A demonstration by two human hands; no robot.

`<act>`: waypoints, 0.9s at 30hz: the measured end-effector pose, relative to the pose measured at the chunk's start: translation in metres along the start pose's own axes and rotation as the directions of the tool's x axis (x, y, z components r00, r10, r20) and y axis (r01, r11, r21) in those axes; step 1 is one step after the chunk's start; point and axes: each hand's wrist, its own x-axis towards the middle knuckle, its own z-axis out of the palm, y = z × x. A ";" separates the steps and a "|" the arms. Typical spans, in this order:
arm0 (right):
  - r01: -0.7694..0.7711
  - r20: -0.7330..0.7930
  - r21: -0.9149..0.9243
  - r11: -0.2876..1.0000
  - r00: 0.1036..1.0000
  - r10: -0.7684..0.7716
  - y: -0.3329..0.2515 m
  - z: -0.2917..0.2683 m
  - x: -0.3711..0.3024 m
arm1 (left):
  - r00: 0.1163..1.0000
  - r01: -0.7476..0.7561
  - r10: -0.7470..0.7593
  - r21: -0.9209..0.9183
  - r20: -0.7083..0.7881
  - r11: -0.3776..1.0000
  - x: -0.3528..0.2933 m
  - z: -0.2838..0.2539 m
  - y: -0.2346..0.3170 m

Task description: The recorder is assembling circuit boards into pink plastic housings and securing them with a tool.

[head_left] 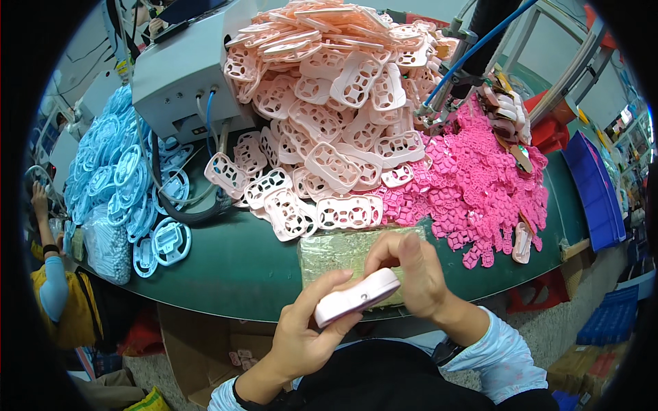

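Low in front of me, my left hand (pixel 301 335) grips a pale pink plastic casing (pixel 358 299), rounded and thick, tilted with its right end up. A small dark hole shows in its side edge. The thumb is below and a finger above. Close behind the casing's right end is my right hand (pixel 415 274), its thumb raised apart and its fingers bent toward the casing. Whether those fingertips touch it is hidden. Beneath both hands lies a block wrapped in clear film and yellowish tape (pixel 336 257), at the table's near edge.
Pale pink perforated plates (pixel 343 157) are heaped behind the block. Bright pink lattice parts (pixel 473 185) pile up at right, light blue oval parts (pixel 110 178) at left. A grey machine box (pixel 185 82) with cables stands back left; a blue bin (pixel 593 192) is far right.
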 end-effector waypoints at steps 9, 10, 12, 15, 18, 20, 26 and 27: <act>-0.072 -0.139 -0.112 0.991 0.989 0.056 0.004 0.014 0.011 | 0.996 0.077 -0.076 0.020 -0.053 0.997 -0.003 0.008 0.001; -0.009 -0.070 -0.168 0.986 0.998 -0.002 0.009 0.009 0.013 | 0.939 0.297 -0.338 -0.361 -0.055 0.884 -0.001 0.006 0.006; 0.300 0.056 -0.340 0.891 0.953 -0.299 0.002 0.002 0.015 | 0.783 0.485 -0.616 -0.705 0.086 0.518 0.013 -0.002 0.011; 0.611 0.377 -0.459 0.645 0.791 -0.481 -0.008 -0.006 -0.001 | 0.710 0.588 -0.669 -0.709 0.220 0.390 0.014 -0.016 0.007; 0.614 0.484 -0.362 0.702 0.767 -0.421 0.014 -0.013 -0.013 | 0.703 0.695 -0.649 -0.478 0.291 0.538 0.006 -0.015 -0.014; 0.463 0.417 -0.325 0.824 0.853 -0.315 0.031 -0.019 -0.021 | 0.924 0.371 -0.373 0.039 0.087 0.928 0.006 -0.019 -0.017; 0.487 0.349 -0.435 0.757 0.866 -0.357 0.061 -0.021 -0.024 | 0.958 -0.287 0.242 0.496 0.154 0.819 0.011 -0.001 -0.035; 0.477 0.344 -0.439 0.762 0.872 -0.348 0.062 -0.022 -0.022 | 0.959 -0.284 0.237 0.489 0.158 0.825 0.013 0.000 -0.038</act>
